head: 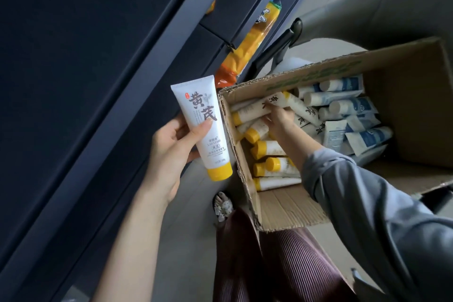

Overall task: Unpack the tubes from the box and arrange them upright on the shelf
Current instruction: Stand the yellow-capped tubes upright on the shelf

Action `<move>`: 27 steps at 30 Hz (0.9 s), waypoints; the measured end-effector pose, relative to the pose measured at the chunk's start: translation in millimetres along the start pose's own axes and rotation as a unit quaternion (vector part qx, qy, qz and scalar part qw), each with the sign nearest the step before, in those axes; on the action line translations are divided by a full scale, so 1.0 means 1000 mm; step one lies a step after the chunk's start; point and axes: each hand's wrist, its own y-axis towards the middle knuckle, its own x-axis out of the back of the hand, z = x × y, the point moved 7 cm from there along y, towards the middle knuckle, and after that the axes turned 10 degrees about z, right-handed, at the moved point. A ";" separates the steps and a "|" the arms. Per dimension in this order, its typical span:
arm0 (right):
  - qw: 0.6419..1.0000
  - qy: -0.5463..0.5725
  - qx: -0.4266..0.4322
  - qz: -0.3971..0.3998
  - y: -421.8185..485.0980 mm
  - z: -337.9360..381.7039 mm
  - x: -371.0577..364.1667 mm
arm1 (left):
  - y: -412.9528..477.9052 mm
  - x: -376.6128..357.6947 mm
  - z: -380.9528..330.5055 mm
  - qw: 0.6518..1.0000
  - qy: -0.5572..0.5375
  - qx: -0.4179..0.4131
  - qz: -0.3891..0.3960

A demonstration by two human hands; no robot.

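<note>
Tubes of white plastic with yellow caps [269, 148] lie jumbled on their sides in the left part of an open brown cardboard box [284, 208]. Blue-and-white tubes with white caps [348, 105] are piled in its right part. One more white tube with a yellow cap and large dark characters [201, 127] is outside the box, just left of its wall, held cap-down and nearly upright. The left hand [171, 152] grasps it, thumb across the front and fingers curled behind. The right hand [278, 117], in a grey sleeve [367, 203], reaches down into the box, its fingers closed round a lying cream-white tube [255, 108] near the far wall. A dark blue-black shelf unit [98, 68] fills the left side. An orange and yellow snack packet [252, 39] sits against it behind the box. Maroon ribbed fabric [282, 265] shows below the box.
</note>
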 end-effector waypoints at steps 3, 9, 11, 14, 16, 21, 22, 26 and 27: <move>0.999 0.043 0.003 0.027 -0.012 -0.003 0.008 | -0.008 -0.002 0.001 1.000 -0.009 -0.001 0.013; 0.990 0.065 0.038 0.116 -0.046 0.008 0.021 | -0.036 0.000 0.000 0.999 0.001 -0.025 0.036; 0.986 0.044 0.066 0.149 -0.066 0.014 0.022 | -0.053 0.003 -0.005 0.998 0.013 -0.037 0.044; 0.978 -0.024 0.115 0.169 -0.098 0.024 0.023 | -0.081 0.010 -0.017 0.996 0.033 -0.060 0.049; 0.969 -0.087 0.159 0.169 -0.128 0.030 0.021 | -0.107 0.019 -0.028 0.995 0.048 -0.079 0.043; 0.911 -0.191 0.293 0.220 -0.222 0.045 0.000 | -0.179 0.044 -0.056 0.987 0.091 -0.134 0.009; 0.897 -0.202 0.316 0.233 -0.242 0.048 -0.006 | -0.193 0.048 -0.062 0.984 0.099 -0.147 0.004; 0.851 -0.213 0.382 0.289 -0.329 0.062 -0.037 | -0.257 0.071 -0.087 0.970 0.118 -0.211 -0.023; 0.839 -0.215 0.395 0.305 -0.352 0.066 -0.046 | -0.272 0.077 -0.093 0.967 0.120 -0.223 -0.032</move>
